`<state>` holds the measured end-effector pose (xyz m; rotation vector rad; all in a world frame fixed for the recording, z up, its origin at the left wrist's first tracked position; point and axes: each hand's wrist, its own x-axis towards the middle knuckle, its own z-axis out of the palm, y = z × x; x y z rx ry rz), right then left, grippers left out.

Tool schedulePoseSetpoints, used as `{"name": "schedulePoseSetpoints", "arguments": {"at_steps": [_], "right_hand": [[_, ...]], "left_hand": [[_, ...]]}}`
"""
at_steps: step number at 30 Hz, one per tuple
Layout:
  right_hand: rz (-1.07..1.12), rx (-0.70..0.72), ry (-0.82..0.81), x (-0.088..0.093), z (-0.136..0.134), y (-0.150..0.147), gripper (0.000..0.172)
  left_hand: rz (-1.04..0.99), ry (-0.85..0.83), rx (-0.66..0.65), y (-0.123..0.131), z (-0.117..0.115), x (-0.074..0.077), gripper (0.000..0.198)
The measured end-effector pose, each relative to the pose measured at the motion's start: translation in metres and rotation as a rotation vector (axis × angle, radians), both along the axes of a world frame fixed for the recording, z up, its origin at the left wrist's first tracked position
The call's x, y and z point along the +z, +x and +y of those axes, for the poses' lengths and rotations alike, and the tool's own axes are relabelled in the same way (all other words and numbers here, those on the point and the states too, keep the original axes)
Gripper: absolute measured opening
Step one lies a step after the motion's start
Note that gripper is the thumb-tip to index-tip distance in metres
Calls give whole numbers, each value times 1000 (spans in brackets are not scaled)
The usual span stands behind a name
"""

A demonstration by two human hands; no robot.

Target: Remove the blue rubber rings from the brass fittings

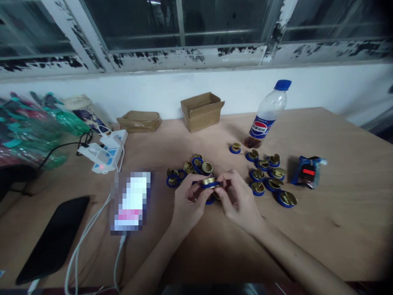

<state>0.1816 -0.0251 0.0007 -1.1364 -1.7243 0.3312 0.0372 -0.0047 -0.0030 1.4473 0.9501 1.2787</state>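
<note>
My left hand (188,200) and my right hand (238,198) meet over the wooden table (337,229), both pinched on one small round cap (210,182) with a blue ring and a gold top. Behind my left hand lies a cluster of similar blue-and-gold caps (192,167). A second group of such caps (267,176) is spread out to the right of my right hand. One more blue piece shows under my fingers, partly hidden.
A near-empty cola bottle (268,114) stands behind the right caps. An open cardboard box (201,110) and a brown packet (138,121) sit by the wall. A power strip (104,153), two phones (130,203) with cables, and a blue packet (308,172) lie around.
</note>
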Motion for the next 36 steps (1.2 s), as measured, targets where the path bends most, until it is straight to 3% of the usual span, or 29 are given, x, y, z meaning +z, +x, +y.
{"name": "schedulePoseSetpoints", "arguments": {"at_steps": [12, 20, 27, 36], "right_hand": [[69, 11, -17, 7, 1, 5, 14], [106, 27, -63, 6, 0, 3, 15], [27, 30, -55, 6, 0, 3, 13], [-81, 45, -2, 3, -2, 4, 13]], "left_hand": [[-51, 15, 86, 3, 1, 2, 26], [-58, 9, 87, 3, 1, 1, 19], [-68, -18, 66, 2, 0, 2, 16], [85, 44, 62, 1, -4, -3, 16]]}}
